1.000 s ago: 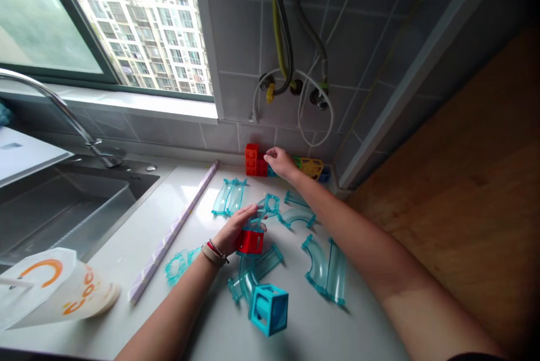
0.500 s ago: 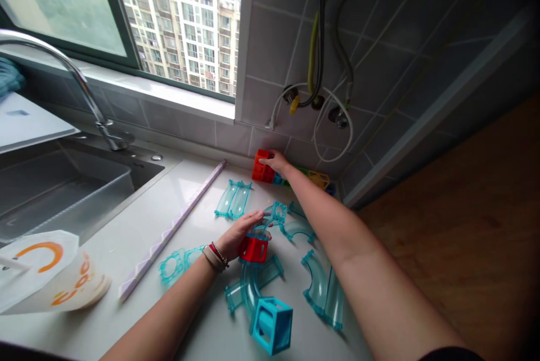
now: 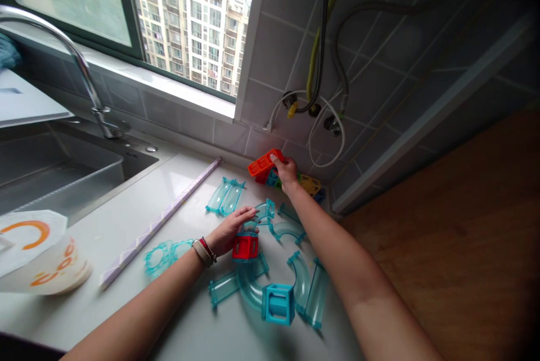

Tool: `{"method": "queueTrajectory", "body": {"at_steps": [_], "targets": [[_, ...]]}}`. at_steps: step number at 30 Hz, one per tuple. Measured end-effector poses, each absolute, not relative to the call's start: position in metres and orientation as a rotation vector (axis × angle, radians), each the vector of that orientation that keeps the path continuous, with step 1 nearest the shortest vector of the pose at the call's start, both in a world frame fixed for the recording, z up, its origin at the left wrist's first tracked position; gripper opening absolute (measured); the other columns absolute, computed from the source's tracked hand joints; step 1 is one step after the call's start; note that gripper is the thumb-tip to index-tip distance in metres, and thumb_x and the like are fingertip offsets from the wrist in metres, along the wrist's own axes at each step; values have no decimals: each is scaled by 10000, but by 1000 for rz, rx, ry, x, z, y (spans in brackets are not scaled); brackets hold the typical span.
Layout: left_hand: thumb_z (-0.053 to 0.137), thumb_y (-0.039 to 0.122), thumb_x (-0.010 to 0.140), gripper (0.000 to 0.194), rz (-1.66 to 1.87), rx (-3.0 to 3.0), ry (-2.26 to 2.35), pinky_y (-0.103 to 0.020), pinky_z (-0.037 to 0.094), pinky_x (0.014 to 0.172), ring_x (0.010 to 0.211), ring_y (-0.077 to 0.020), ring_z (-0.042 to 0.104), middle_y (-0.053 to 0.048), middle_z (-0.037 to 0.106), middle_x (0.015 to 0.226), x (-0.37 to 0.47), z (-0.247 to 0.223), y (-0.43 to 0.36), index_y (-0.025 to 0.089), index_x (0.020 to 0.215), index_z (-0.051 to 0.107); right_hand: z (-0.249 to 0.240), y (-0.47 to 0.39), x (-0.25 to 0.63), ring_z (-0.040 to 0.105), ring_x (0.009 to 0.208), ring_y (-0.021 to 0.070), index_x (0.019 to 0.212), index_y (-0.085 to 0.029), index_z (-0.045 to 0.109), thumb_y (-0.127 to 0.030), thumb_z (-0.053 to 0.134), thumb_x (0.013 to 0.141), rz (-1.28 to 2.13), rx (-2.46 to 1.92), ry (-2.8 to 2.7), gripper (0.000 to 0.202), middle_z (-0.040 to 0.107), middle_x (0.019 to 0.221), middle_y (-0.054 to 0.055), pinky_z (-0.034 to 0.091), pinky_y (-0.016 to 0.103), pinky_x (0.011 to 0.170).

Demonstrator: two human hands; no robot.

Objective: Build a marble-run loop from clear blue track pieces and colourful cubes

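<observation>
My right hand [image 3: 287, 172], near the tiled wall, grips an orange-red rectangular building block [image 3: 265, 163] with openings in its faces. Under and beside it lie blue, green and yellow blocks [image 3: 310, 184], partly hidden by that hand. My left hand [image 3: 232, 230] is closed around a clear teal curved tube piece [image 3: 250, 226] joined to a red cube block [image 3: 245, 247]. From the red cube a teal curved tube [image 3: 248, 285] runs to a blue cube frame [image 3: 278, 305]. Some of the left fingers are hidden behind the tube.
Several clear teal track pieces [image 3: 225, 196] lie around on the white counter. Left of them are a long pale strip [image 3: 164, 220], flat teal ring pieces [image 3: 158, 257] and a drink cup [image 3: 54, 260]. A sink [image 3: 84, 172] with a faucet [image 3: 80, 63] stands beyond.
My right hand has lifted and tilted the orange-red block off the blocks by the wall. The joined tube and cubes in my left hand have turned, the blue cube swinging right.
</observation>
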State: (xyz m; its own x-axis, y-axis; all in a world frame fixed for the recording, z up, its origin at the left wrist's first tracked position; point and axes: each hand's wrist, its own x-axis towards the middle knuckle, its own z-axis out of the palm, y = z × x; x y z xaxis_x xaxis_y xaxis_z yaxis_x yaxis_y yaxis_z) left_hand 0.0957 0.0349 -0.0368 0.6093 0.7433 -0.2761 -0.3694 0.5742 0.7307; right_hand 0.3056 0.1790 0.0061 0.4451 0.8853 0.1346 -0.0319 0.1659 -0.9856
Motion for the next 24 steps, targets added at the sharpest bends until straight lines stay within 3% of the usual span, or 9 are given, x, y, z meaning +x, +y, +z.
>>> {"method": "queueTrajectory", "body": {"at_steps": [6, 16, 24], "targets": [[860, 355, 798, 354, 719, 652, 599, -242, 566, 614, 702, -155, 722, -26, 678, 955, 96, -34, 31, 198, 1032, 644, 8, 156, 313, 694, 789, 190, 909, -220, 598, -486, 855, 642, 842, -1232, -814, 456, 717, 861, -1, 575, 264, 582], [745, 392, 850, 289, 731, 588, 603, -250, 557, 592, 634, -131, 658, -54, 692, 907, 94, -37, 33, 149, 1005, 728, -4, 64, 352, 722, 722, 183, 1070, -257, 631, -617, 713, 773, 859, -1249, -602, 474, 759, 891, -16, 604, 304, 614], [845, 435, 795, 364, 747, 636, 621, -216, 529, 550, 623, -114, 662, -62, 753, 1044, 95, -37, 32, 179, 1039, 759, -15, 24, 330, 732, 718, 204, 976, -258, 652, -542, 803, 724, 970, -1298, -618, 408, 766, 816, -17, 588, 293, 585]]}}
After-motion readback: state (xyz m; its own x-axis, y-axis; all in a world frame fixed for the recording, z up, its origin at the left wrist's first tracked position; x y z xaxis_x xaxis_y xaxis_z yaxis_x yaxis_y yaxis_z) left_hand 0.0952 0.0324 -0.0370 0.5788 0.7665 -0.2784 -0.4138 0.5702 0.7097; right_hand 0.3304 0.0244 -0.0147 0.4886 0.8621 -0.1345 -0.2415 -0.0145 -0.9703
